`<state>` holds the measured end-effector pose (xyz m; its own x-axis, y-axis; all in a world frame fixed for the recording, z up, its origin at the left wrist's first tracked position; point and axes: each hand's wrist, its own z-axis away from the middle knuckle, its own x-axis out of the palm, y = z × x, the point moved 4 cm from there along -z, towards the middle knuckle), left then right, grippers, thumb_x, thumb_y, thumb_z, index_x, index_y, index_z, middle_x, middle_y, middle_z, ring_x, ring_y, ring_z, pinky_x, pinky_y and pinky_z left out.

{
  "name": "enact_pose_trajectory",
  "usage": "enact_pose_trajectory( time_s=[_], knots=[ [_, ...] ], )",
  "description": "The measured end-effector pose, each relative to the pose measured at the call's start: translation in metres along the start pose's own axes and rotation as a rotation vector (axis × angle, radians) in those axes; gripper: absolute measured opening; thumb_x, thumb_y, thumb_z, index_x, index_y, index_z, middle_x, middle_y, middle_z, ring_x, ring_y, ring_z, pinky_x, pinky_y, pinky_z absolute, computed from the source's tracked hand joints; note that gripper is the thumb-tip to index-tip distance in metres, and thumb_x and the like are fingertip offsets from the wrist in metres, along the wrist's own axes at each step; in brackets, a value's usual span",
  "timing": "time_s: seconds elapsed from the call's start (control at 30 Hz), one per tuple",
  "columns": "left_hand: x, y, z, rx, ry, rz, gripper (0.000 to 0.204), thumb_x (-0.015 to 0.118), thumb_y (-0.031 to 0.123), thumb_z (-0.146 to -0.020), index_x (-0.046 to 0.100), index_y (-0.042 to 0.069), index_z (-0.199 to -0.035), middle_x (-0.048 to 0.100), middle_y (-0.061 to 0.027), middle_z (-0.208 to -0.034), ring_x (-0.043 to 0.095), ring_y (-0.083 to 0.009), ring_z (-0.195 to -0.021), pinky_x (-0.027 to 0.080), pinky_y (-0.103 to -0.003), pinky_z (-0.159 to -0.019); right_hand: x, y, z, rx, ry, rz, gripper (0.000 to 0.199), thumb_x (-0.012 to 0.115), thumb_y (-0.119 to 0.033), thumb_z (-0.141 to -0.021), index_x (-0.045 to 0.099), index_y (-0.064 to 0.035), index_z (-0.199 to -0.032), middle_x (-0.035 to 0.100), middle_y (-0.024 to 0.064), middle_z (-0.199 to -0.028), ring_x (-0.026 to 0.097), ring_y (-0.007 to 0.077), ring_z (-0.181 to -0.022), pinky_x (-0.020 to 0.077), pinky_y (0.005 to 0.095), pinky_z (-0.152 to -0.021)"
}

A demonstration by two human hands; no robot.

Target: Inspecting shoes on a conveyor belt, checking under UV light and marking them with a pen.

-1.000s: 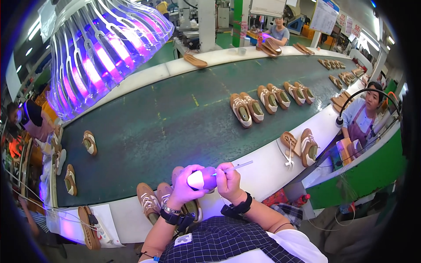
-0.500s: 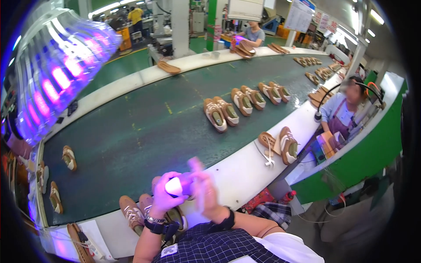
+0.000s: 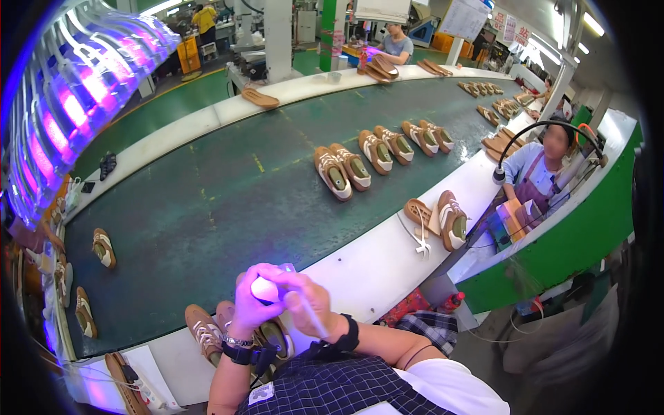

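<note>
left hand [image 3: 254,304], washed purple by lamp light, curled shut around a small smooth white rounded object [image 3: 265,289], glossy and egg-like, raised just above the near edge of the belt. right hand [image 3: 309,308] pressed against it from the right, fingers folded around a thin pale stick-like tool [image 3: 309,315] slanting down across the palm; cannot tell what the tool is made of. black band on each wrist.

directly beneath the hands, a pair of tan suede-look lace-up shoes with white laces [image 3: 207,332], toes pointing away, resting on the white smooth rim [image 3: 360,270] of the conveyor. beyond, a wide dark green matte conveyor belt [image 3: 207,200], lightly scuffed, curving in the lens. further pairs of tan and cream shoes [image 3: 342,169] in a row across the belt, single shoes [image 3: 104,247] near its left end. on the rim to the right, a tan shoe beside a flat ribbed sole [image 3: 436,218]. at upper left, a domed lamp with glowing violet tubes [image 3: 62,97]. at right, a seated person in a purple apron [image 3: 536,180] behind a green panel.
</note>
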<state>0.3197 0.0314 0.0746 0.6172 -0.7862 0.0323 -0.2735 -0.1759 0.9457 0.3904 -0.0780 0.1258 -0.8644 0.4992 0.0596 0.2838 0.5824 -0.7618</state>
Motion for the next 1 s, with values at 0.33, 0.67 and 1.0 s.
enact_pose_trajectory(
  time_s=[0.33,0.67,1.0],
  knots=[
    [-0.006,0.000,-0.001,0.018,-0.059,-0.093,0.064,0.081,0.016,-0.054,0.053,0.004,-0.111,0.060,-0.0063,-0.102,0.059,-0.0162,-0.094,0.047,-0.030,-0.082,-0.045,0.013,-0.015,0.270,0.102,0.090,0.016,0.050,-0.010,-0.093,0.056,0.0019,-0.102,0.057,0.0040,-0.075,0.054,0.0077,-0.058,0.0457,0.0225,-0.054],
    [-0.009,0.004,0.000,0.002,-0.066,-0.177,0.067,0.082,0.017,-0.053,0.053,0.004,-0.112,0.059,-0.0053,-0.106,0.057,-0.0148,-0.098,0.046,-0.030,-0.087,-0.037,0.031,-0.012,0.284,0.127,0.228,0.005,0.053,-0.006,-0.090,0.054,-0.0015,-0.090,0.055,0.0030,-0.073,0.052,0.0074,-0.060,0.0437,0.0232,-0.053],
    [-0.008,0.008,0.001,0.007,-0.046,-0.173,0.065,0.082,0.017,-0.053,0.054,0.004,-0.110,0.060,-0.0060,-0.105,0.058,-0.0166,-0.097,0.046,-0.031,-0.086,-0.033,0.025,-0.021,0.163,0.049,0.404,0.006,0.055,-0.008,-0.089,0.054,-0.0023,-0.089,0.055,0.0067,-0.072,0.054,0.0131,-0.057,0.0436,0.0268,-0.053]
  ],
)
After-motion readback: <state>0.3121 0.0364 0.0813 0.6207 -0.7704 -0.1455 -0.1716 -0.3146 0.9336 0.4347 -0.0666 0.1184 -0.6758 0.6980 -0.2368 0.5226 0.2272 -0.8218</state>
